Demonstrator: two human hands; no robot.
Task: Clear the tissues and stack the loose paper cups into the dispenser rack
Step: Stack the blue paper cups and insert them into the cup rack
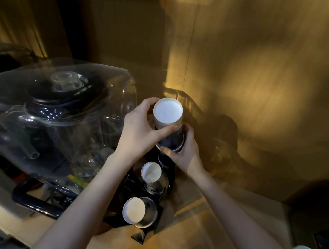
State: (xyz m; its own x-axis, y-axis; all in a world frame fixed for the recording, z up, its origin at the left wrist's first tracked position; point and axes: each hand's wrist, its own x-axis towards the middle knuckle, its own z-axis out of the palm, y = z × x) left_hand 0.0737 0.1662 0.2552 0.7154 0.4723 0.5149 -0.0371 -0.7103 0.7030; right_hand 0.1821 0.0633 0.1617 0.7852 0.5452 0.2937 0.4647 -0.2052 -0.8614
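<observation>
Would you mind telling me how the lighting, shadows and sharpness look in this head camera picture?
Head view: dim and warm-toned, with a bright amber patch on the wall; both hands, left hand and right hand, cast a dark shadow on the wall to their right; small glints show on the clear plastic container; the white base of the held paper cup is nearly blown out; edges look soft and wide-angle curved.
</observation>
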